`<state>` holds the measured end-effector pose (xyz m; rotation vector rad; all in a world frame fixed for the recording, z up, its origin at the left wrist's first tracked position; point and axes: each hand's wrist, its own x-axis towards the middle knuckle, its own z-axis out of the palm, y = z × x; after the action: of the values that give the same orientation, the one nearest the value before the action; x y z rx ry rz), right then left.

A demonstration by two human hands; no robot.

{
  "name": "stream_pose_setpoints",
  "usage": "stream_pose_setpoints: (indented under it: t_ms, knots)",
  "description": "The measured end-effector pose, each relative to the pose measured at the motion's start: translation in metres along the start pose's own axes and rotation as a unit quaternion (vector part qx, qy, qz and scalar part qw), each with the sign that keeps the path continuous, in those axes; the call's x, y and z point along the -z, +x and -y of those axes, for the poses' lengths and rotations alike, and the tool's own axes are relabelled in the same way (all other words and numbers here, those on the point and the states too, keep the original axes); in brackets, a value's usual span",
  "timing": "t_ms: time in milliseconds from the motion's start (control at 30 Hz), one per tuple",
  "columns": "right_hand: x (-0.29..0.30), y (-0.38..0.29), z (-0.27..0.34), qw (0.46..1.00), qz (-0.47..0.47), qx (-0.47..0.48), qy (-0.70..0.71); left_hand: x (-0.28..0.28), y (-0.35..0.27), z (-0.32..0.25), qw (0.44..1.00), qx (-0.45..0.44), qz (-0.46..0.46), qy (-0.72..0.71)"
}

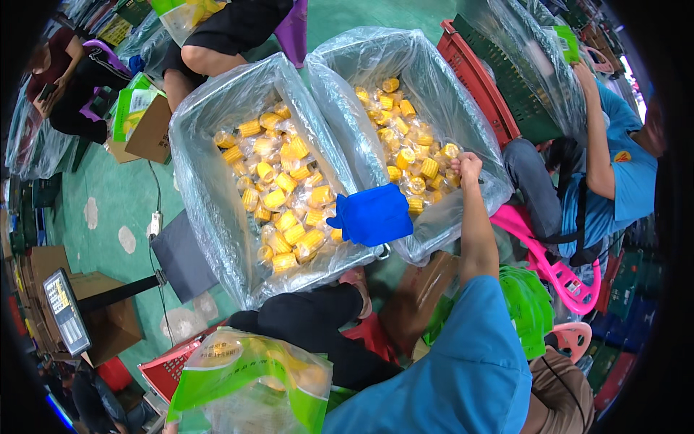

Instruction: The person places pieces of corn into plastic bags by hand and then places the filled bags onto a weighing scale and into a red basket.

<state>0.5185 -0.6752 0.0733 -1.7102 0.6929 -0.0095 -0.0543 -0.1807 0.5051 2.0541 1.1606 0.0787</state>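
Note:
My right hand (467, 165) reaches into the right plastic-lined bin (463, 81), its fingers closed at a clear-wrapped corn piece (449, 151) on the near right side of the pile. At the bottom left, only fingertips of my left hand (171, 428) show. They hold the edge of a green and clear printed bag (255, 380) with yellow corn pieces inside. Beside the right bin stands a second plastic-lined bin (198, 163), with many wrapped corn pieces (284, 182) in it. A blue, cloth-like item (375, 215) lies over the near rims between the bins.
A bench scale has its dark platform (184, 256) left of the bins and its display (68, 312) on a post. Green bags (523, 304) lie to my right by a pink stool (564, 276). Co-workers sit at the far side and at right, near a red crate (477, 81).

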Motion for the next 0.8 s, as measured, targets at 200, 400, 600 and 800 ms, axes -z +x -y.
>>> stream_pose_setpoints:
  t_ms: [200, 400, 600, 800]
  knots:
    - [-0.010, -0.039, 0.049, 0.997, 0.035, 0.069, 0.029, 0.009, -0.011, 0.011, 0.997, -0.029, 0.070, -0.011]
    - [-0.015, -0.107, 0.133, 0.975, 0.154, 0.064, 0.145, -0.008, -0.002, -0.015, 0.983, -0.087, 0.099, -0.127]
    - [-0.029, -0.205, 0.203, 0.869, 0.396, 0.022, 0.297, -0.011, -0.012, -0.013, 0.968, -0.150, 0.093, -0.178]
    - [-0.026, -0.332, 0.272, 0.788, 0.500, 0.088, 0.348, -0.015, -0.017, -0.025, 0.949, -0.212, 0.106, -0.206]
